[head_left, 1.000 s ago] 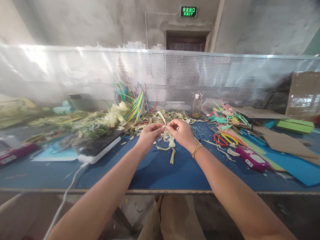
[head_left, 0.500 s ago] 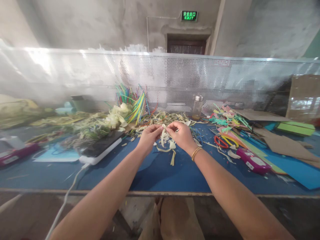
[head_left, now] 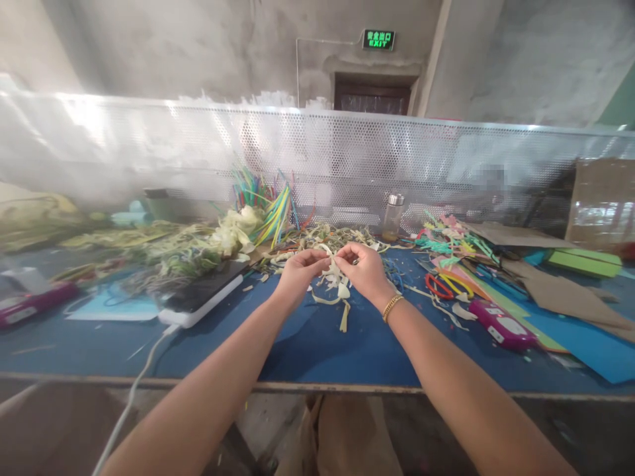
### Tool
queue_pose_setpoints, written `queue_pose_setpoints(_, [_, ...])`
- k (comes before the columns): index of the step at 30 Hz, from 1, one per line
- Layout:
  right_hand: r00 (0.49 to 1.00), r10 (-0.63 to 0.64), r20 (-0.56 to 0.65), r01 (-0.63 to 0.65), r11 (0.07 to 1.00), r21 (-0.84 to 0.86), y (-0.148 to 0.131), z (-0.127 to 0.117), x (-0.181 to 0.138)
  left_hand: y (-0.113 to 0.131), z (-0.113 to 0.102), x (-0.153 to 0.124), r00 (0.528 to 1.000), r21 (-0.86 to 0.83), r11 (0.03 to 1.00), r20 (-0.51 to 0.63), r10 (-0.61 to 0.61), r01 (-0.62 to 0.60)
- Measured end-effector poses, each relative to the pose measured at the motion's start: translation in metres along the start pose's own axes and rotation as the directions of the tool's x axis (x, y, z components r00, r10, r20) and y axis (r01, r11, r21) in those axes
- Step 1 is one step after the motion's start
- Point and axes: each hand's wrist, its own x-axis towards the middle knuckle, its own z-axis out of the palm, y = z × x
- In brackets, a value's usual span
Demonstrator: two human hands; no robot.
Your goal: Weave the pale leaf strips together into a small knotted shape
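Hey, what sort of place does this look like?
Most likely a craft workshop: a blue worktable strewn with a heap of pale strips, a bundle of coloured stems, and a lit exit sign on the grey wall.

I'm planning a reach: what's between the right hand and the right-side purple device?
In the head view, pale strips and a pale scrap lie between the right hand and the purple device, with a red loop and a yellow loop just behind.

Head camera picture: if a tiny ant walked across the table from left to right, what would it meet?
Purple object → light blue sheet → black slab with a white edge → left hand → pale strip → right hand → red loop → purple device → bright green piece.
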Motion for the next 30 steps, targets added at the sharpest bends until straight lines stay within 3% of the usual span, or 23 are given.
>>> queue_pose_setpoints(8, [0.997,-0.073,0.010,0.073,0.997,-0.037,-0.0051,0.0007,-0.0015,0.0011,0.0007,-0.0001,0.997,0.123,0.991,-0.037,0.063,-0.058])
queue_pose_setpoints(14, [1.000,-0.009,0.001,0.009,1.000,-0.009,-0.0021,0.0018,-0.0014,-0.0029,-0.0005,0.0010,0.991,0.171,0.978,-0.037,0.127,-0.119])
queue_pose_setpoints(30, [0.995,0.097,0.032,-0.099,0.992,0.076,-0.0012,0.0085,-0.0052,0.0005,-0.0019,-0.0055,0.985,0.272,0.955,-0.093,0.149,-0.119])
